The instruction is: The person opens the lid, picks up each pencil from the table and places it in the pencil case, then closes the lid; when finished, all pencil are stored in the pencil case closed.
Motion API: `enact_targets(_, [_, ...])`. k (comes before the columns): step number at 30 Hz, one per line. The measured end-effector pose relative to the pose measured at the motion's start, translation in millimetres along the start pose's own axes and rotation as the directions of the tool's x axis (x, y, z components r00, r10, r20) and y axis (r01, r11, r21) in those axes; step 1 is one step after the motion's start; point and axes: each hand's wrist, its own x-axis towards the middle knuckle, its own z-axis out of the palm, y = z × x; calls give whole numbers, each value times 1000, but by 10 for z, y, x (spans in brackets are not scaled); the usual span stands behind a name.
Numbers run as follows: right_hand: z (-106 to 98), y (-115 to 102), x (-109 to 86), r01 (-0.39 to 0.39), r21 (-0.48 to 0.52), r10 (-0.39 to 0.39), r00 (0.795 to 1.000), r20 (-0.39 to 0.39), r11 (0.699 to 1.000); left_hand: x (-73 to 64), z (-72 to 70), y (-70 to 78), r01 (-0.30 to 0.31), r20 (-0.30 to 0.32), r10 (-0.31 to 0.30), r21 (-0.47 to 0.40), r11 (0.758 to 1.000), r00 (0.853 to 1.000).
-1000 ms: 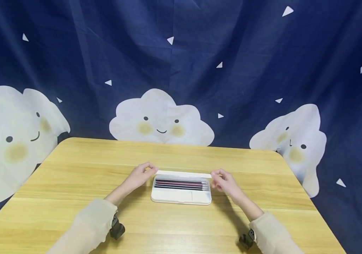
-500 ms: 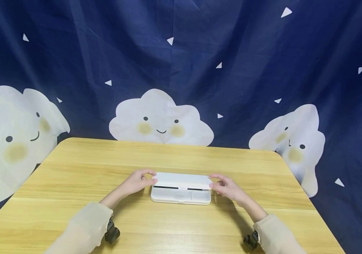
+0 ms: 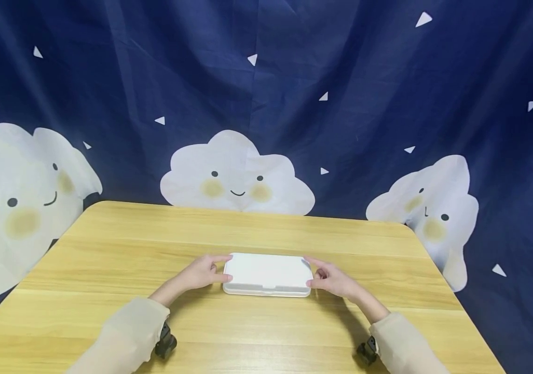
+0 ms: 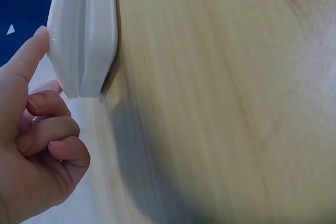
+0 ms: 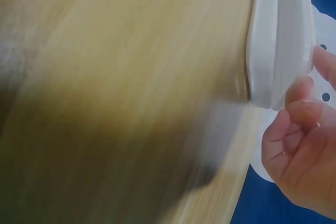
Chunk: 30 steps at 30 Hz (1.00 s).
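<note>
A white pencil case (image 3: 268, 270) lies flat on the wooden table with its lid down over the base, hiding the pencils inside. At its left end my left hand (image 3: 201, 272) holds the lid between thumb and index finger, one at the front corner and one at the back. My right hand (image 3: 333, 279) grips the right end the same way. The left wrist view shows the seam between lid and base of the case (image 4: 97, 35), with the other fingers (image 4: 50, 135) curled below. Much the same appears in the right wrist view, beside the case end (image 5: 262, 56).
Wooden tabletop (image 3: 266, 332) surrounds the case on all sides. Behind the table hangs a dark blue curtain (image 3: 285, 119) printed with smiling clouds and white triangles. A small black camera (image 3: 165, 342) is strapped at the left sleeve, another (image 3: 367, 350) at the right.
The lid has swung down toward me from standing upright to lying over the base, covering the pencils. Both hands have come forward and down with it, holding its ends.
</note>
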Motion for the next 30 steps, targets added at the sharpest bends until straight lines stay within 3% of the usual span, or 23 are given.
enact_targets(5, [18, 7, 26, 21, -2, -21, 999, 45, 1000, 8, 4, -18, -10, 20, 10, 26, 1000, 1000])
enact_targets(18, [34, 30, 28, -47, -67, 53, 995, 85, 997, 42, 43, -84, -14, 31, 12, 78, 997, 999])
enact_targets(30, [34, 40, 10, -94, -17, 95, 991, 97, 995, 40, 56, -117, -19, 44, 16, 53, 998, 999])
